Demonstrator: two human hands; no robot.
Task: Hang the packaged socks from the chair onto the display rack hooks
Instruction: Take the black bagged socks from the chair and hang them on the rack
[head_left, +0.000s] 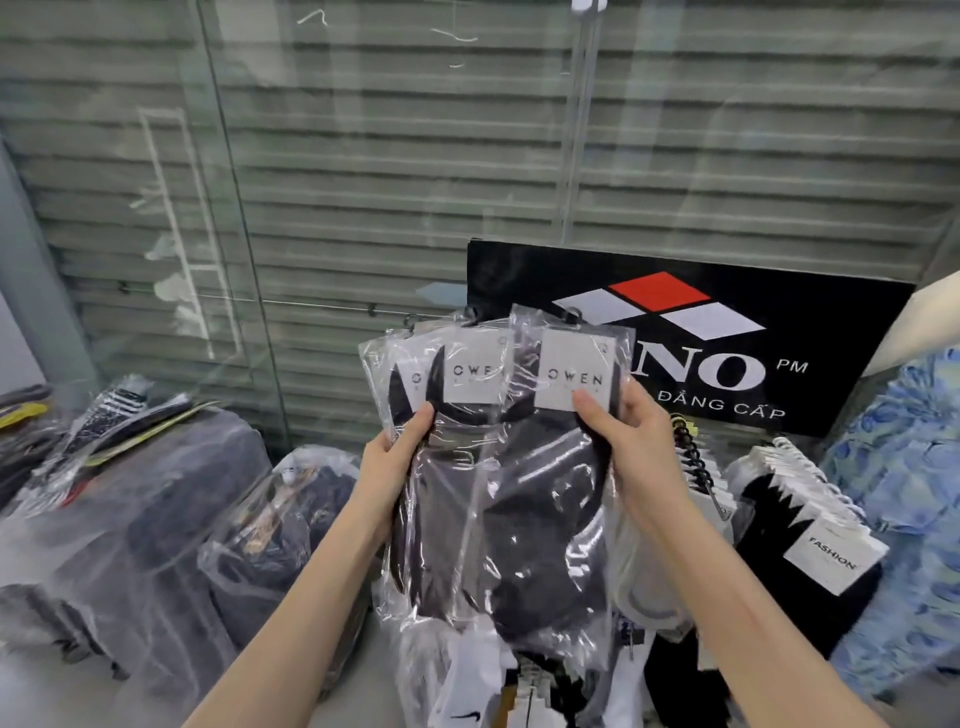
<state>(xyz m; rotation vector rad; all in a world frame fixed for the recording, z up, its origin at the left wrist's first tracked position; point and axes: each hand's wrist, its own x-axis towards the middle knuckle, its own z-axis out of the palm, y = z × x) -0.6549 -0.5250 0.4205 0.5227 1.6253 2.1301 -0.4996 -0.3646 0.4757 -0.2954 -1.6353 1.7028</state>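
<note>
Plastic sock packets (498, 493) are being held before the sign (727, 332), left hand (389, 467) and right hand (641, 449) fingers (589, 410) clamped on them.

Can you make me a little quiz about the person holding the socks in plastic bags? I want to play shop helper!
1. True or false: only the left hand holds the sock packs, and the right hand is empty.
2. Which word is printed on the front pack's white card? A) OWEN B) SPORT C) SALE
3. Fill in: the top square on the black sign is coloured ____.
Key: 1 false, both hands grip the packs. 2 A. 3 red.
</note>
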